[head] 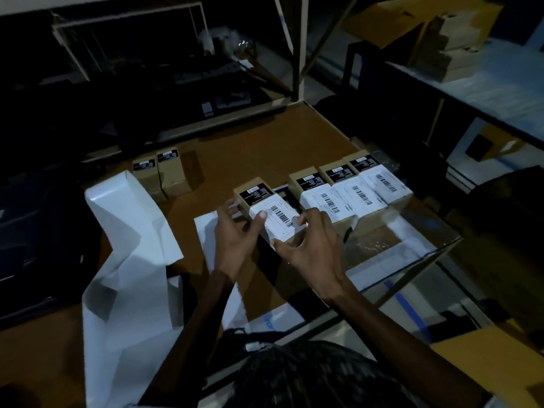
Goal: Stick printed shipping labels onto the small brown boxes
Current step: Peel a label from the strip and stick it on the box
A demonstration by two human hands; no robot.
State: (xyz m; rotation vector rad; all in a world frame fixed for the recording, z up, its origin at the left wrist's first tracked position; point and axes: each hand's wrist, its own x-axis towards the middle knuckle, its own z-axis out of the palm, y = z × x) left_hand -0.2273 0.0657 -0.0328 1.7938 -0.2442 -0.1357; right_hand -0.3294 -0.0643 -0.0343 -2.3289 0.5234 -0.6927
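A small brown box [255, 192] lies at the middle of the brown table [259, 148], with a white barcode label [279, 220] on its top. My left hand [235, 234] grips the box's left side, thumb pressing on the label. My right hand [309, 242] holds the box's near right corner, its fingers on the label's edge. Three labelled boxes [350, 192] lie in a row just to the right. Two brown boxes without shipping labels [164, 175] stand at the back left.
Long white strips of label backing paper [129, 231] trail over the table's left side and front. A white sheet [206, 231] lies under my hands. A glass panel [412, 248] extends to the right. Shelves with cardboard boxes [453, 45] stand at the far right.
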